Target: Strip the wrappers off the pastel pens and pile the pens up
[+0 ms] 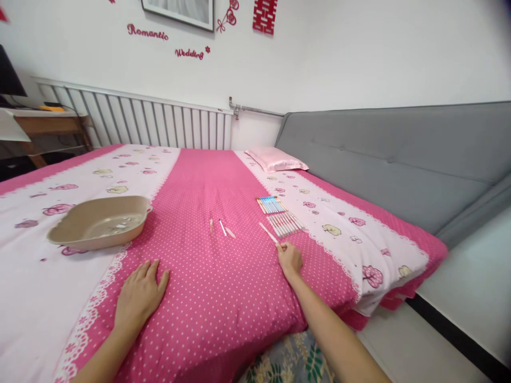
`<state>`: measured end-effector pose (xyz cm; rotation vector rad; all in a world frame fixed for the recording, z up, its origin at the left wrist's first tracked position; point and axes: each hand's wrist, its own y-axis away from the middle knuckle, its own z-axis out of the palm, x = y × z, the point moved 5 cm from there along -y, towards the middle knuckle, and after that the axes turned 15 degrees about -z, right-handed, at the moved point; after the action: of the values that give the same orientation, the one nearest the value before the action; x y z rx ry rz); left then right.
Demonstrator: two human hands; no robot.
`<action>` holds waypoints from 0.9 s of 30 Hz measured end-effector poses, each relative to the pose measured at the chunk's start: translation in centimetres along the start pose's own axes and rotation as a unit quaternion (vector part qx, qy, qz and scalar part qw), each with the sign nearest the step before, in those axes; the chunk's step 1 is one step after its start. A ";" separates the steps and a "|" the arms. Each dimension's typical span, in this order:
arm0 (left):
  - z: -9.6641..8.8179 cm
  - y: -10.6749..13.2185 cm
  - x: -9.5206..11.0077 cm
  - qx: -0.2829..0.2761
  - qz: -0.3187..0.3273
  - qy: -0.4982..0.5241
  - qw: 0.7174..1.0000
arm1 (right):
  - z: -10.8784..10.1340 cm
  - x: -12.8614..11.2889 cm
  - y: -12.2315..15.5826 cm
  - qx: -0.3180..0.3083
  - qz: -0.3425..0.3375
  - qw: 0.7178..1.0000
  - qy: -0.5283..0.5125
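Between the fingers of my right hand (pixel 289 258) is a slim white pen-like stick (pixel 268 232), its far end pointing up and left. Just beyond it lies a row of white and reddish pen-like sticks (pixel 285 224), with a row of blue ones with orange ends (pixel 271 204) behind that. My left hand (pixel 139 291) rests flat on the pink dotted bedspread (pixel 207 298), palm down, holding nothing. Near the middle are a small thin tan item (pixel 211 226), a slim white stick with a dark tip (pixel 222 227) and a small pale pointed piece (pixel 230 232).
A beige plastic basin (pixel 99 242) stands at the left, with small clear items inside. A pink pillow (pixel 275 158) lies at the back by the grey padded headboard (pixel 391 159). A radiator (pixel 159 121) runs along the far wall; a wooden desk (pixel 48 125) is far left.
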<state>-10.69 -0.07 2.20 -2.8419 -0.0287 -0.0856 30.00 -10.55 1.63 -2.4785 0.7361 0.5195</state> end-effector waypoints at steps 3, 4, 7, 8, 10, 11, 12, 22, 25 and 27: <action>0.0 0.0 0.0 0.001 0.001 -0.002 1.000 | 0.4 -0.1 -0.7 0.004 0.009 1.000 0.005; 0.0 0.0 0.0 0.002 0.001 -0.003 1.000 | 0.6 -0.2 -0.9 0.005 0.012 1.000 0.008; 0.0 0.0 0.1 0.003 0.001 -0.004 1.000 | 1.1 -0.3 -1.6 0.007 0.022 1.000 0.016; -0.1 0.0 0.1 0.002 0.001 -0.004 1.000 | 1.2 -0.3 -1.8 0.008 0.025 0.999 0.019; -0.1 0.0 0.1 0.001 0.002 -0.005 1.000 | 1.4 -0.4 -2.0 0.010 0.030 0.999 0.023; -0.1 0.0 0.1 0.002 0.003 -0.006 1.000 | 1.5 -0.4 -2.1 0.010 0.031 0.999 0.024; -0.1 0.0 0.1 0.002 0.002 -0.006 1.000 | 1.6 -0.4 -2.2 0.011 0.032 0.999 0.026; -0.3 0.1 0.2 0.013 0.003 0.000 1.000 | 1.8 -0.4 -2.3 0.017 0.035 0.999 0.037; -0.3 0.1 0.2 0.012 0.003 0.002 1.000 | 1.8 -0.5 -2.2 0.021 0.033 0.998 0.041; -0.3 0.1 0.2 0.011 0.004 0.002 1.000 | 1.8 -0.6 -2.2 0.026 0.032 0.998 0.043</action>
<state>-10.49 -0.25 2.51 -2.8191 -0.0179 -0.0882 30.47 -7.76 1.26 -2.4480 0.8541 0.4137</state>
